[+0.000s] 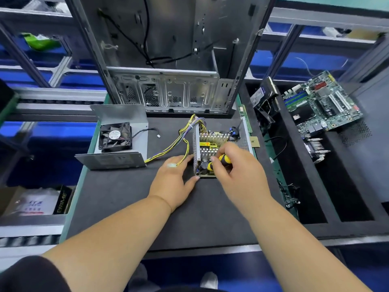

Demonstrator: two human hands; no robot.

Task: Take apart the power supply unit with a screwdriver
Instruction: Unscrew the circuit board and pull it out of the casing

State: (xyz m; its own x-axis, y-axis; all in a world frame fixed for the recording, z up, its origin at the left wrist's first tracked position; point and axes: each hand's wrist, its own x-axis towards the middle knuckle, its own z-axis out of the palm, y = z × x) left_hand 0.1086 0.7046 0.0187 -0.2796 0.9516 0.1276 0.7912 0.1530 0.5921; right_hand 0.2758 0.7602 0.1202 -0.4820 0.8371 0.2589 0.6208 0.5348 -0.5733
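The opened power supply unit (212, 142) lies on the black mat, its circuit board, heat sinks and capacitors exposed inside the perforated metal shell. A bundle of yellow and black wires (179, 142) runs out of its left side. My left hand (172, 180) rests against the unit's left wall and near corner, fingers spread. My right hand (235, 165) grips a yellow-and-black screwdriver (223, 160), whose tip points down into the board near the front edge; the tip itself is hidden. The removed cover (120, 135) with its black fan (115, 137) sits to the left.
An empty computer case (168, 60) stands upright behind the unit. To the right, a black tray (294, 186) holds cables, a drive and a green motherboard (320, 104). The black work mat (164, 218) has a green edge; blue bins lie to the left.
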